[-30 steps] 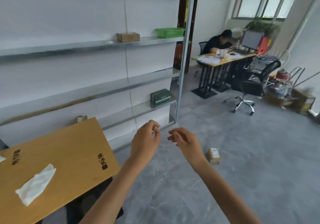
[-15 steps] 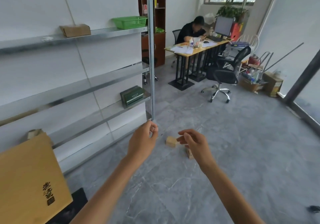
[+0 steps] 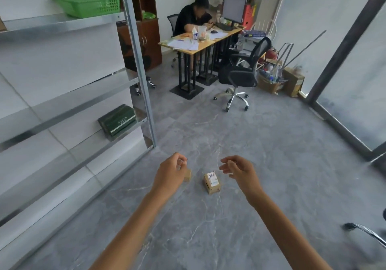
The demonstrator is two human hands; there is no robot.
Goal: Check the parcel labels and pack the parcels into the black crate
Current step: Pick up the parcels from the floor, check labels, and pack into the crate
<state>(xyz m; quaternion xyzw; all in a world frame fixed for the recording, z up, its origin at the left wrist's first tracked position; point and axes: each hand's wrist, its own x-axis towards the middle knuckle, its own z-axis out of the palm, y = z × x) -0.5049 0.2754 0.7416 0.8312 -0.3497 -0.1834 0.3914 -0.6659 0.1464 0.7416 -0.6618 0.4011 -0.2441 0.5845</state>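
Fingers (image 3: pixel 180 162) of your left hand (image 3: pixel 170 172) curled in, thumb on forefinger, nothing seen between. Your right hand (image 3: pixel 238 169) loosely bent, empty. On grey floor (image 3: pixel 271 186) between hands: small brown cardboard parcel with white label (image 3: pixel 212 183); plainer cardboard parcel (image 3: pixel 188 175) half behind left hand. Step, likely: pickup. Next: stoop, grip, read label. No black crate in view.
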